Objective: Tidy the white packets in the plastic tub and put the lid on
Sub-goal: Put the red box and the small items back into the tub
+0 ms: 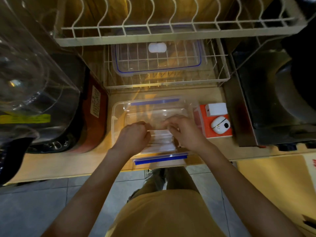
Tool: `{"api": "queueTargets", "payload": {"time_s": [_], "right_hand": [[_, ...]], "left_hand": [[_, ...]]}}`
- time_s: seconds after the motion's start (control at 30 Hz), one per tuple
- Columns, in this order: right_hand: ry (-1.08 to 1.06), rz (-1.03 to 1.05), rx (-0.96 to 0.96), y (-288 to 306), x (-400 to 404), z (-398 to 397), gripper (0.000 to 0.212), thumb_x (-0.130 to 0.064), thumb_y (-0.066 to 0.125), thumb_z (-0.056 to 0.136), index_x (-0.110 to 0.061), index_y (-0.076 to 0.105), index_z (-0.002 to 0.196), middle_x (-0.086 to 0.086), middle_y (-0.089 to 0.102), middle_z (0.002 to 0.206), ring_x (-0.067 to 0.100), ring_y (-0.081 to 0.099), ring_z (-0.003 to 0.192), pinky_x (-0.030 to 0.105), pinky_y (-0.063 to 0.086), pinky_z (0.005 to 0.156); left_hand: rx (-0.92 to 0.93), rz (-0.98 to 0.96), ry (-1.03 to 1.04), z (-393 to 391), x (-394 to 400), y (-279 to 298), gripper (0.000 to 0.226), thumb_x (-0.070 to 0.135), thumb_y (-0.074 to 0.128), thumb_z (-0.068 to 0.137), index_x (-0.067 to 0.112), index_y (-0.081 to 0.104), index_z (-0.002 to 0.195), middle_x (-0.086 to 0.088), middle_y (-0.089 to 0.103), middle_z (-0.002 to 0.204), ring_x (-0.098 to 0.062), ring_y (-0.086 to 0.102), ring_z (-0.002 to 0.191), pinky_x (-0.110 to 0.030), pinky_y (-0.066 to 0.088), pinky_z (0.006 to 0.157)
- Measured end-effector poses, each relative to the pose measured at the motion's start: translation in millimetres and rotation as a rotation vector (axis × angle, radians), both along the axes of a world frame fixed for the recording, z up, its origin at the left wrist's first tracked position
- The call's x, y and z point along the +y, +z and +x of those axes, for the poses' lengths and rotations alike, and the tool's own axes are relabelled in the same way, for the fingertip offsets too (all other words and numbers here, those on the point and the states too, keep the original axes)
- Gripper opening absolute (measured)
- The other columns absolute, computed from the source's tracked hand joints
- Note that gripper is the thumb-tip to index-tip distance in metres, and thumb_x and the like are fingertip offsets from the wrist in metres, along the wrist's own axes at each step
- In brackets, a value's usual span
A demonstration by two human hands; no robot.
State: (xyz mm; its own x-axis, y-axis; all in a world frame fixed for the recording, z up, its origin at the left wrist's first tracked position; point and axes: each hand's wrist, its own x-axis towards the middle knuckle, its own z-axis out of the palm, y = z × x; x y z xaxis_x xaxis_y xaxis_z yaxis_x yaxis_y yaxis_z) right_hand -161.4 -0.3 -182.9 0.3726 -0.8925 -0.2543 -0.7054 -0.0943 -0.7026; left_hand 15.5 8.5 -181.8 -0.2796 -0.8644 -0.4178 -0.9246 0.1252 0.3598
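Both hands are inside the clear plastic tub (pixel 118 113), which stands at the near edge of the wooden worktop (pixel 212 94). Left hand (pixel 135 134) is curled, knuckles up, with its fingers closed against the left end of the white packets (pixel 161 141). Right hand (pixel 184 132) has its fingers bent down onto the right end of the same stack; motion blur hides whether they actually pinch it. The packets lie flat in a row in the near half of the tub, between the two hands. Blue clip flaps hang open on the tub's near and far sides. The lid (pixel 159 57), clear with a blue seal, lies apart from the tub in the lower wire rack (pixel 220 69) behind it. An orange box (pixel 218 130) sits just right of the tub.
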Motion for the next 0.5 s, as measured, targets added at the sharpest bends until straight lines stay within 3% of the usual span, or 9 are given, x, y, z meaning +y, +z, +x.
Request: {"api": "queueTargets", "payload": {"time_s": [0.17,0.27,0.37,0.5], "right_hand": [[-0.358,-0.081,-0.117,24,10,-37,0.021,-0.015,0.052,0.092,-0.014,0.062,0.111,0.001,0.063,0.112,0.009,0.058,0.098,0.017,0.046,0.085],[-0.613,-0.147,-0.133,27,19,-60,0.023,-0.016,0.056,0.09,-0.014,0.061,0.112,0.003,0.064,0.113,0.016,0.06,0.1,0.029,0.051,0.086],[-0.82,-0.126,-0.097,17,29,-77,0.031,-0.014,0.058,0.088,-0.016,0.055,0.118,0.004,0.058,0.121,0.015,0.056,0.105,0.031,0.05,0.089],[-0.944,-0.055,-0.045,-5,38,-90,0.045,-0.021,0.067,0.08,-0.022,0.048,0.122,0.002,0.056,0.123,0.018,0.054,0.114,0.037,0.048,0.096]], "left_hand": [[0.09,-0.029,-0.098,-34,-35,25,0.024,0.02,0.043,0.09,0.015,0.063,0.102,-0.011,0.067,0.107,-0.028,0.06,0.099,-0.04,0.05,0.082],[0.185,-0.079,-0.154,-65,-51,38,0.024,0.018,0.047,0.088,0.016,0.065,0.104,-0.01,0.068,0.107,-0.027,0.062,0.098,-0.041,0.052,0.082],[0.216,-0.1,-0.236,-101,-64,43,0.025,0.017,0.05,0.087,0.012,0.063,0.108,-0.012,0.066,0.109,-0.028,0.061,0.1,-0.04,0.05,0.086],[0.241,-0.102,-0.314,-141,-74,36,0.036,0.018,0.058,0.08,0.01,0.059,0.115,-0.014,0.061,0.115,-0.029,0.057,0.108,-0.036,0.047,0.09]]}}
